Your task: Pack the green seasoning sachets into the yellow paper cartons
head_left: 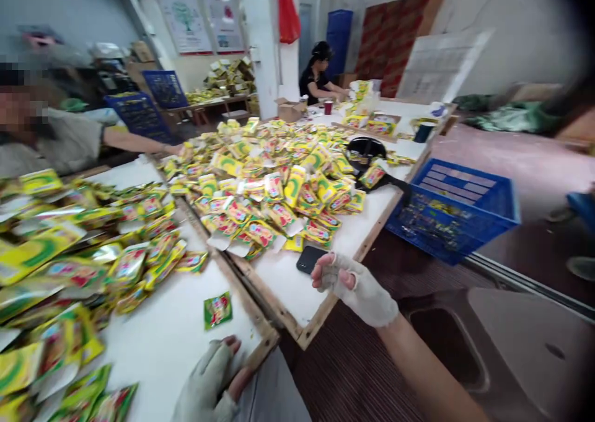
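Observation:
My left hand (211, 375), in a pale fingerless glove, is at the near edge of the left white table (171, 341). Its thumb and fingers are apart, and I see nothing held. Just beyond it lies one small green packet (217, 310). My right hand (356, 285), gloved the same way, hovers by the edge of the right table (279, 285) with fingers loosely bent, thumb apart and nothing in them. Closest to its fingertips is a dark phone (307, 259). Yellow packets and small boxes (264, 230) are heaped behind the phone; another heap (69, 267) covers much of the left table.
On the right, a blue crate (455, 217) stands by the table, near a dark bag (369, 152). A co-worker (51, 137) reaches into the heap from the left; another person (318, 78) sits at the far end. A narrow gap (251, 285) separates the tables.

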Tool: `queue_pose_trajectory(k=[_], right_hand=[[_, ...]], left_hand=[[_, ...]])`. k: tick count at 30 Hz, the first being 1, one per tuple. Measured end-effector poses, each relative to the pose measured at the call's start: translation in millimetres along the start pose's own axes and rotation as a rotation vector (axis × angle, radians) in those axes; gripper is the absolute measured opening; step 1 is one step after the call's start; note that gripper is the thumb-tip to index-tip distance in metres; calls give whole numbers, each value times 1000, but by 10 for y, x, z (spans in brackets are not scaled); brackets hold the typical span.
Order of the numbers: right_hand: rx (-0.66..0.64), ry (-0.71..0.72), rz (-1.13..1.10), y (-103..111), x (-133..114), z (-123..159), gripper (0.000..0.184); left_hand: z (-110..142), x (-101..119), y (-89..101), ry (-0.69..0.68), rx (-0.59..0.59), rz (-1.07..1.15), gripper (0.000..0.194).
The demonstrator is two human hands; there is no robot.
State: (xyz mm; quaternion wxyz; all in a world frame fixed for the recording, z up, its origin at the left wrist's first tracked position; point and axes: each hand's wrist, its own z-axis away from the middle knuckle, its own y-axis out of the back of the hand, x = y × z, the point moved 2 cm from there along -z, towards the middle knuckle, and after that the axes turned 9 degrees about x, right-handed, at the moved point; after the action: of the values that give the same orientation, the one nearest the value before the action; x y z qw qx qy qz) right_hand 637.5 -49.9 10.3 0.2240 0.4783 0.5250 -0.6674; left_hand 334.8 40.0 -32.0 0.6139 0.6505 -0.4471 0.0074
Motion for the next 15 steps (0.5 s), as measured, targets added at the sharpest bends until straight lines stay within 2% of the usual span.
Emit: queue_pose_trajectory(k=[4,7,9,12,15], right_hand=[[-117,25,406,-471,190,-297,32],[-206,263,1020,-977,355,-668,31],[-238,414,1358,-1322,479,-949,37],[-221,460,1562,-1711,680,-1358,52],[-223,460,1696,-1855,845,-1647,50]], left_hand=[[50,49,-5,84,21,4,28],[75,82,1,115,14,32,30],[87,116,23,121,0,53,29],[109,154,55,139,-33,91,28],[115,123,77,171,-8,123,31]])
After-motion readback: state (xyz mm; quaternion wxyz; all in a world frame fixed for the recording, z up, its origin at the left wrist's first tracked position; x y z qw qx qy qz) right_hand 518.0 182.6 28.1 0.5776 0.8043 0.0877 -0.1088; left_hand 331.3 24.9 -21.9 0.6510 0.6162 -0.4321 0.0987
